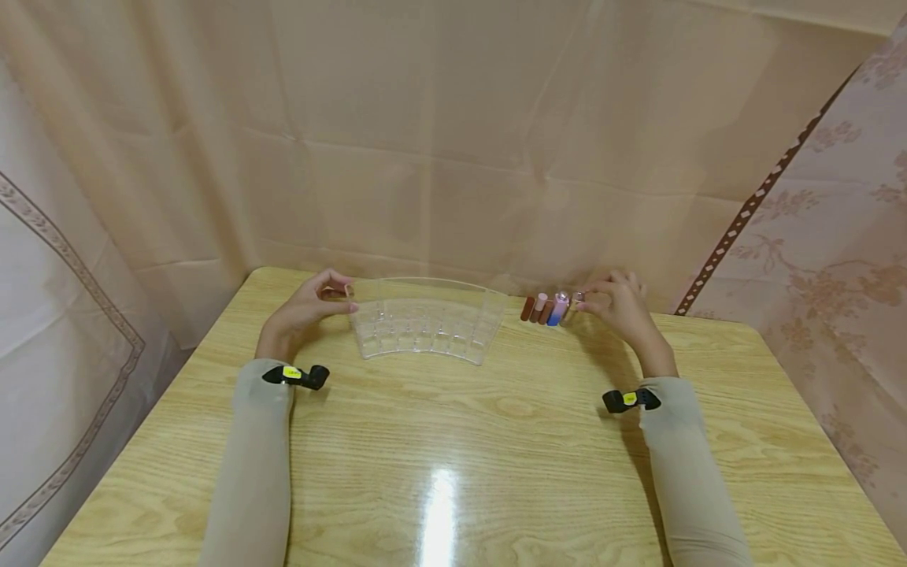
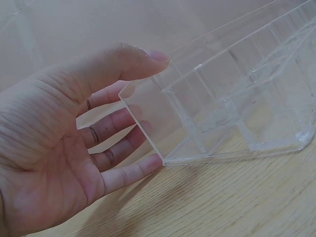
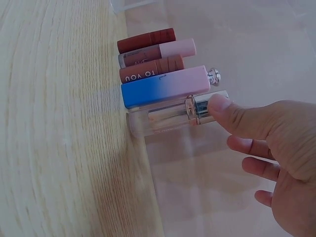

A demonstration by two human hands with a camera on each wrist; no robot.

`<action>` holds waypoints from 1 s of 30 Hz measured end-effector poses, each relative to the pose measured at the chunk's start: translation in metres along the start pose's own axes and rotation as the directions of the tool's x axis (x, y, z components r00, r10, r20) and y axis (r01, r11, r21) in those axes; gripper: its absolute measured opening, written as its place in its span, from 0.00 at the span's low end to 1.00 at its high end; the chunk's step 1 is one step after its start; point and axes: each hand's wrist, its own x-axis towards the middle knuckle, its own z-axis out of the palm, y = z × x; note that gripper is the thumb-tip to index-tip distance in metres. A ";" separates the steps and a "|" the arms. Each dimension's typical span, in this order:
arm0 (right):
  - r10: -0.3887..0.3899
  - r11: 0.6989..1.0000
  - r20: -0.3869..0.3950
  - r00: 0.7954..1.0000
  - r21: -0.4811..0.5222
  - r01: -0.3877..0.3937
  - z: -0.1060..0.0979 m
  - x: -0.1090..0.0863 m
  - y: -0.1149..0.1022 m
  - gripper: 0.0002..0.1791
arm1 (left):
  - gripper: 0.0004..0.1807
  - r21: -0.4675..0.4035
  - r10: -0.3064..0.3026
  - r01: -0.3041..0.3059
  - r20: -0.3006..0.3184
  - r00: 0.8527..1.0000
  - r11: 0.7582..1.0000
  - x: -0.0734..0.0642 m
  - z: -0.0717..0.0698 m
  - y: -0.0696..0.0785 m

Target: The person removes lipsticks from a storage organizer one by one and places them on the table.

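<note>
My left hand (image 1: 306,305) holds a clear plastic organizer (image 1: 423,351) by its left end. In the left wrist view the thumb lies over the organizer's (image 2: 182,89) top edge and the other fingers show behind its side wall. The organizer is fan-shaped, with rows of small compartments. Over on the right, my right hand (image 1: 625,309) pinches the shiny cap of a clear lip gloss tube (image 3: 170,117), which stands upright at the end of a row. Beside it is a blue-to-pink lip gloss tube (image 3: 165,86) with a silver knob.
Farther left in that row stand a brown tube (image 3: 143,70) with white lettering, a pink-capped tube (image 3: 177,48) and a dark red-brown tube (image 3: 145,40). The wooden table (image 1: 453,425) ends at a beige curtain (image 1: 425,157) behind.
</note>
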 end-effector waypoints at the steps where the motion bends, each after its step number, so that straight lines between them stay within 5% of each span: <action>1: 0.001 1.000 0.000 1.000 0.000 -0.001 0.000 0.000 0.000 0.12 | 0.26 0.001 -0.002 0.002 0.001 1.000 1.000 0.000 0.000 0.000; 30: 0.010 1.000 0.021 1.000 0.021 -0.011 0.002 0.000 0.002 0.12 | 0.25 -0.033 0.002 -0.002 -0.002 1.000 0.999 0.000 0.000 0.000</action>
